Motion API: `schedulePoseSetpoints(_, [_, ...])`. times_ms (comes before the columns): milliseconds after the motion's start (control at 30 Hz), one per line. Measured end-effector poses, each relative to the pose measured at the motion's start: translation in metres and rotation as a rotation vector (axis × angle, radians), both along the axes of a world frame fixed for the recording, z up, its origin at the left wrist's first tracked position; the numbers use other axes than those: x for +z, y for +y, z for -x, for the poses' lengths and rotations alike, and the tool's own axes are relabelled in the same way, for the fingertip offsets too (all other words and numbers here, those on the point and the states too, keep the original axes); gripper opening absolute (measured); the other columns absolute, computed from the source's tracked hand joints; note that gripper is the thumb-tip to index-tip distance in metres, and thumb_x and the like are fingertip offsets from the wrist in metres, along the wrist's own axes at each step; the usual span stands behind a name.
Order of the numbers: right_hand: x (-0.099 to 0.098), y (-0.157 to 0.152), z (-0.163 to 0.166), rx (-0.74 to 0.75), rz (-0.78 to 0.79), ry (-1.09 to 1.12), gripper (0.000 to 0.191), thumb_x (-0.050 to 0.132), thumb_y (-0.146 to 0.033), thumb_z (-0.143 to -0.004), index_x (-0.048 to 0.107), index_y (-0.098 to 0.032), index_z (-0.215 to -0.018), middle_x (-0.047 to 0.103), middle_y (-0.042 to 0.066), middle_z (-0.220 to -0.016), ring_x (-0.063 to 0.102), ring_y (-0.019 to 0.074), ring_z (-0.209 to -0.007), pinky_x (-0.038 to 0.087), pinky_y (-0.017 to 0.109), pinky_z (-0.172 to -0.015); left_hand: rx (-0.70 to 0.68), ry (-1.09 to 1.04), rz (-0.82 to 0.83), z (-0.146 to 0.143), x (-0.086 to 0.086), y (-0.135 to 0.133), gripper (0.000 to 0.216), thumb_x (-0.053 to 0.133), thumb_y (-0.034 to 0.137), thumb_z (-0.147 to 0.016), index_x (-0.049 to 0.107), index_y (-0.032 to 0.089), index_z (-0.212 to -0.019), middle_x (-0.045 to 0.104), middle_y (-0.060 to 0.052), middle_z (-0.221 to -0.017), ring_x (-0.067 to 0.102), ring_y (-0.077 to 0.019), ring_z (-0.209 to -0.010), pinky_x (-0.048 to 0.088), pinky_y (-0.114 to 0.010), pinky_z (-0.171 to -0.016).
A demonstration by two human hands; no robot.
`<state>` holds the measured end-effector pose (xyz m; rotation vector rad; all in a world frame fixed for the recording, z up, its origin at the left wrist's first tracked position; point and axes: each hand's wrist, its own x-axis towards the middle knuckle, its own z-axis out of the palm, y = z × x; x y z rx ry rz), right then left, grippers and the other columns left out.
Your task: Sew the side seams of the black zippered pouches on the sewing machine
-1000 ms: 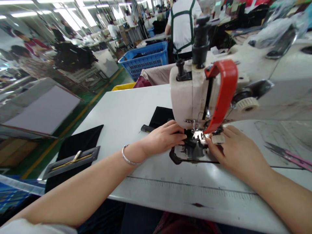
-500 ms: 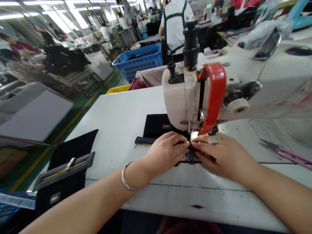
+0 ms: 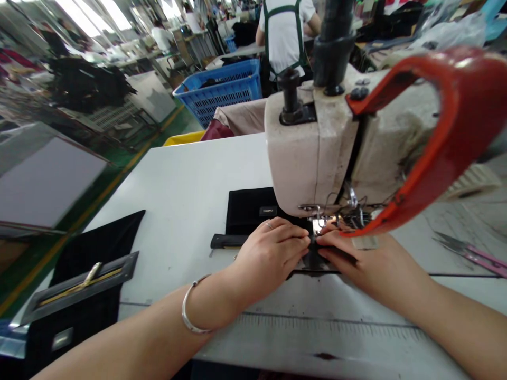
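Note:
A black fabric piece [image 3: 247, 210] with a small label lies under the head of a cream sewing machine [image 3: 312, 153] with a red guard [image 3: 447, 132]. My left hand [image 3: 273, 253], ring and bracelet on, lies on the fabric with fingers stretched flat toward the presser foot [image 3: 322, 221]. My right hand [image 3: 364, 264] lies flat on the other side, fingertips meeting the left hand's just in front of the needle. A black zipper strip [image 3: 225, 240] sticks out to the left from under my left hand.
Another black piece with a grey zipper panel [image 3: 79, 285] lies at the table's left front edge. Pink-handled snips [image 3: 471, 252] rest at the right. Behind the table stand a blue basket [image 3: 225, 92], a yellow bin [image 3: 182, 139] and a person in a white shirt with green straps [image 3: 283, 31].
My head has moved closer to the machine, so it looms larger. My hands came together in front of the needle and now press the black fabric flat there.

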<state>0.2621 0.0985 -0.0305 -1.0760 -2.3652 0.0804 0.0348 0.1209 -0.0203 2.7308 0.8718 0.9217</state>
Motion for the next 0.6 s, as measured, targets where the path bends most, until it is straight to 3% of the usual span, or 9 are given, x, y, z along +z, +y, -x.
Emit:
schedulePoseSetpoints(133, [0.0028, -0.0023, -0.0028, 0.008, -0.035, -0.039, 0.031, 0.042, -0.022, -0.104, 0.073, -0.023, -0.099, 0.075, 0.005, -0.097, 0.067, 0.0207, -0.084, 0.052, 0.034, -0.073, -0.025, 0.033, -0.029, -0.0011, 0.0021, 0.0009, 0.014, 0.058, 0.017, -0.099, 0.071, 0.013, -0.104, 0.077, -0.007, -0.104, 0.072, -0.0177, -0.097, 0.059, -0.033, -0.09])
schedulePoseSetpoints(333, [0.0024, -0.0002, -0.0038, -0.035, -0.033, -0.096, 0.035, 0.04, -0.028, -0.105, 0.073, -0.022, -0.095, 0.076, 0.005, -0.096, 0.068, 0.0235, -0.084, 0.051, 0.035, -0.065, -0.023, -0.014, -0.016, -0.0009, -0.0002, 0.0013, 0.014, 0.057, 0.016, -0.1, 0.071, 0.014, -0.1, 0.076, -0.005, -0.102, 0.071, -0.0152, -0.096, 0.058, -0.029, -0.09])
schedulePoseSetpoints(433, [0.0036, -0.0019, -0.0019, 0.005, -0.053, -0.045, 0.032, 0.04, -0.024, -0.105, 0.072, -0.021, -0.099, 0.075, 0.003, -0.098, 0.068, 0.022, -0.086, 0.053, 0.035, -0.07, -0.012, 0.012, 0.003, -0.0024, 0.0004, 0.0006, 0.017, 0.055, 0.018, -0.1, 0.072, 0.016, -0.099, 0.076, -0.005, -0.102, 0.07, -0.0167, -0.095, 0.059, -0.032, -0.089])
schedulePoseSetpoints(600, [0.0016, -0.0087, -0.0002, 0.035, -0.091, -0.043, 0.024, 0.048, -0.017, -0.101, 0.067, -0.014, -0.116, 0.073, 0.01, -0.113, 0.067, 0.0232, -0.097, 0.055, 0.036, -0.081, -0.022, 0.033, 0.015, -0.0054, 0.0013, 0.0006, 0.02, 0.054, 0.018, -0.1, 0.073, 0.016, -0.095, 0.077, -0.004, -0.101, 0.07, -0.0173, -0.094, 0.058, -0.034, -0.09])
